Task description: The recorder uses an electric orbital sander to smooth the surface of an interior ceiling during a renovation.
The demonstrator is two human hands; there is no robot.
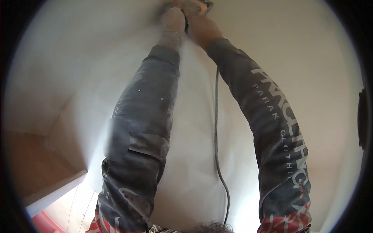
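Observation:
Both my arms, in dark long sleeves, reach up to the top edge of the view. My right hand (203,30) is closed on an orange and dark corded power tool (202,5), held against a pale plastered surface (194,128). Close beside it, my left hand (173,20) also grips the tool; its fingers are blurred and partly hidden. Most of the tool is cut off by the frame, so its exact kind is not clear. A dark power cord (216,128) hangs down between my arms. Pale dust coats my left sleeve (149,89).
At the lower left, a brown panel (42,167) with a pale edge juts out. Below it part of a red object (44,223) shows beside thin dark lines. A dark object (362,120) stands at the right rim. Bright light falls from below.

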